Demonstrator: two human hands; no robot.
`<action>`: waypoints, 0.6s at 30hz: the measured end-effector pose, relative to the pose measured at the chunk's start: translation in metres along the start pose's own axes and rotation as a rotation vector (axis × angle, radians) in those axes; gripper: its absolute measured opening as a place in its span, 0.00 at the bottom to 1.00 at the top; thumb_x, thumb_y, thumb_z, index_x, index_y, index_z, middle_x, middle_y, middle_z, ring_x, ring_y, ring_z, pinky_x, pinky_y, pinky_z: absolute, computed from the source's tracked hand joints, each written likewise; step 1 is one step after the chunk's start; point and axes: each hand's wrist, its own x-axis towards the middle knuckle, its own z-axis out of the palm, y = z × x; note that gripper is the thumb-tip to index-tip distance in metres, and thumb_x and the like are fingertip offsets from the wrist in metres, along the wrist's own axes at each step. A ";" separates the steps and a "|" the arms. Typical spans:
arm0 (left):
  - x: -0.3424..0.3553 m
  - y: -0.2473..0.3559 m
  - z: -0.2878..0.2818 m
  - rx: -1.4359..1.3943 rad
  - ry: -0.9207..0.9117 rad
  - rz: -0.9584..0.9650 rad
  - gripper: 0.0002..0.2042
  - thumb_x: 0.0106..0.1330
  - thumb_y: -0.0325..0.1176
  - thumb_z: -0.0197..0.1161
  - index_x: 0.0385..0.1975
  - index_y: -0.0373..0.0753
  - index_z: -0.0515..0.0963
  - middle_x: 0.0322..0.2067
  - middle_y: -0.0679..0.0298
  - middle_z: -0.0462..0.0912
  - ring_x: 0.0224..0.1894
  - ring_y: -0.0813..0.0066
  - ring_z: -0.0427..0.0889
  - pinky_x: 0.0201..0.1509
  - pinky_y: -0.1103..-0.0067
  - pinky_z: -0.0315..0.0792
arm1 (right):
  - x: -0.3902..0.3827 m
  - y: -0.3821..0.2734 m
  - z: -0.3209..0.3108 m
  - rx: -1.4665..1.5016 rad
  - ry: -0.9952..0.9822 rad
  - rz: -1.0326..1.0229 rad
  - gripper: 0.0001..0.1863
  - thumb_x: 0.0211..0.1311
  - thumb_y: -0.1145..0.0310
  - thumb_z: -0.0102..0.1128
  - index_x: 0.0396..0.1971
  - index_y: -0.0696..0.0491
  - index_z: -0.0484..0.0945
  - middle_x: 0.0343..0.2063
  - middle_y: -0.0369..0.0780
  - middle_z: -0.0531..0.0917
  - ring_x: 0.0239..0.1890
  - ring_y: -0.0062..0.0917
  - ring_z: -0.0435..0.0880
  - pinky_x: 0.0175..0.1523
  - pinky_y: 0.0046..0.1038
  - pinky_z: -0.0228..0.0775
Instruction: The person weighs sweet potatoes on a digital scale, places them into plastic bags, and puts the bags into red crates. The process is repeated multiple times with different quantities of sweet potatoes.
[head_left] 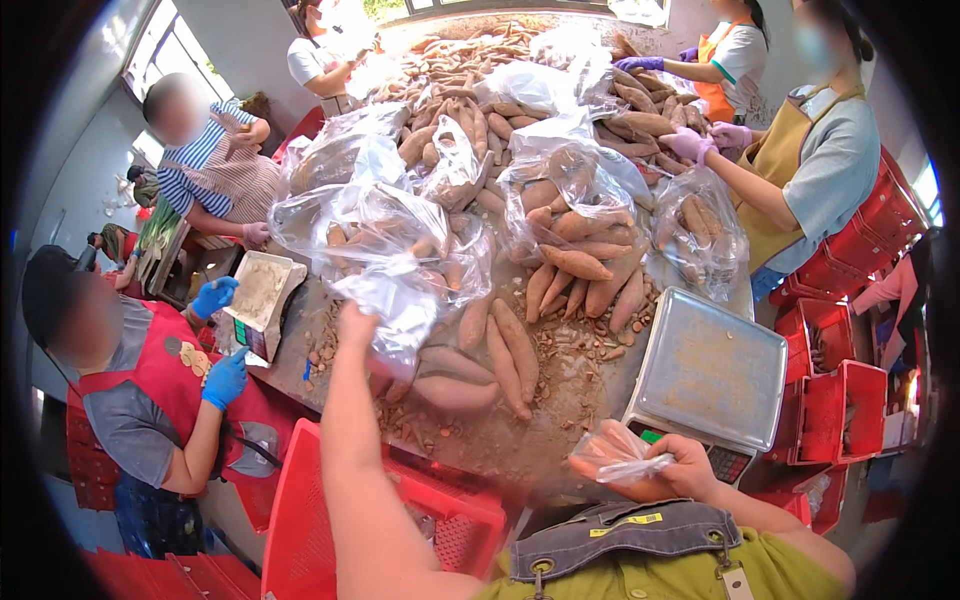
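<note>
My left hand (357,326) reaches forward over the table, closed at the edge of a clear plastic bag (395,305); its fingertips are partly hidden. Close to my body, my right hand (692,466) grips the gathered neck of a small clear bag with sweet potatoes (618,458) in it. Between my arms, several loose sweet potatoes (512,355) lie on the dirt-strewn metal table (480,440). Beyond them, a filled clear bag (570,185) sits against the big heap of sweet potatoes (455,75).
A flat-pan scale (712,365) stands right of me, a smaller scale (265,290) at the left. Red crates (440,510) stand below the table's near edge; more red crates (840,400) are stacked at right. Co-workers line both sides, one in blue gloves (225,380) at near left.
</note>
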 end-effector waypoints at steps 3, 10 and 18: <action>-0.057 0.071 -0.099 -1.140 0.204 -0.183 0.21 0.51 0.23 0.62 0.47 0.29 0.72 0.41 0.58 0.79 0.39 0.66 0.78 0.45 0.73 0.73 | 0.000 0.001 0.002 0.090 0.006 0.017 0.10 0.48 0.75 0.53 0.33 0.59 0.77 0.29 0.34 0.79 0.33 0.14 0.74 0.39 0.20 0.68; -0.433 0.078 -0.228 -1.068 0.626 -0.292 0.20 0.52 0.23 0.62 0.47 0.29 0.72 0.40 0.58 0.79 0.39 0.67 0.79 0.45 0.73 0.73 | -0.001 -0.011 0.003 0.134 -0.258 -0.026 0.11 0.44 0.82 0.51 0.31 0.59 0.76 0.29 0.34 0.79 0.34 0.16 0.75 0.41 0.18 0.67; -0.896 0.193 0.046 -0.970 0.391 -1.176 0.20 0.52 0.24 0.62 0.46 0.29 0.72 0.40 0.58 0.79 0.39 0.67 0.79 0.44 0.74 0.73 | -0.057 0.004 0.076 0.058 -0.835 0.136 0.09 0.48 0.80 0.55 0.31 0.57 0.76 0.29 0.33 0.78 0.34 0.15 0.75 0.40 0.17 0.67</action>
